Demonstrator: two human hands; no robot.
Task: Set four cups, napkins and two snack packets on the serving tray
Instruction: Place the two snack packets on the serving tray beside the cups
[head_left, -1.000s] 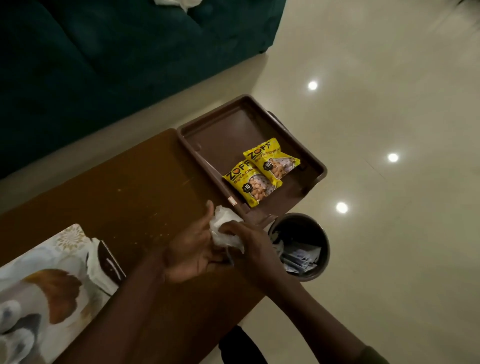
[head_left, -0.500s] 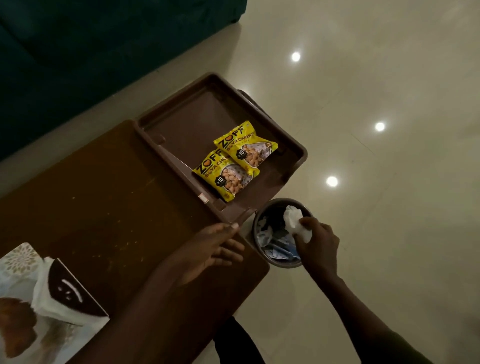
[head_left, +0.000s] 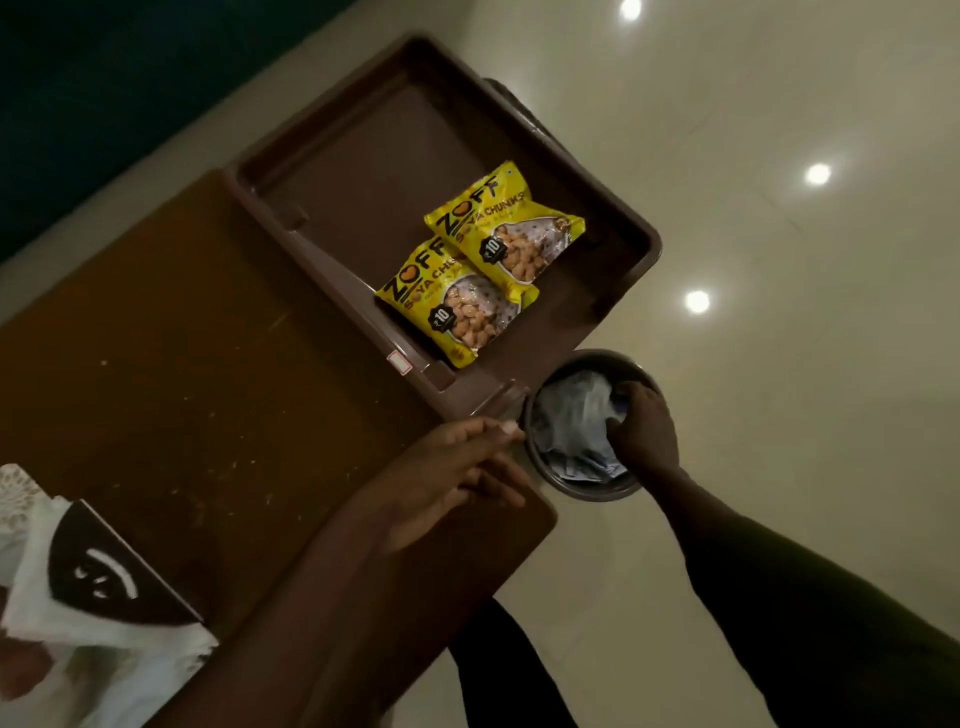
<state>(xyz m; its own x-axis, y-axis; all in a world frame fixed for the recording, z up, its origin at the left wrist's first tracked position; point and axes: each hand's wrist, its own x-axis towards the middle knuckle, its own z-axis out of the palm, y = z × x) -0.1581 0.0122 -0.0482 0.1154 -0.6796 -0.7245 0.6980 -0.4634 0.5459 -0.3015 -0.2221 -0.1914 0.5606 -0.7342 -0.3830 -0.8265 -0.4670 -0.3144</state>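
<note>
Down at the near right, right hand (head_left: 641, 431) reaching into the bin (head_left: 597, 491) on the floor, fingers curled down among crumpled paper (head_left: 571, 421); cannot tell whether anything is gripped. Left hand (head_left: 452, 478) hovering over the near right corner of the counter (head_left: 182, 364), fingers loosely spread and pointing toward the bin, holding nothing. Brown tray (head_left: 613, 291) sitting at the far right end of the counter, partly overhanging its edge, just beyond the bin. Two yellow packets (head_left: 478, 270) lying flat in the tray's near right part, the farther one overlapping the nearer, both printed ZOFF with a clear window showing pale chunks. Rest of the tray floor bare. Small white sticker (head_left: 399, 362) on the tray's near rim. Tissue box (head_left: 93, 582) at the near left corner of the counter, a white napkin (head_left: 78, 629) poking from its dark slot, well apart from the tray. Glossy pale floor (head_left: 779, 364) to the right, dotted with round light reflections. Dark sofa (head_left: 104, 78) across the far left.
</note>
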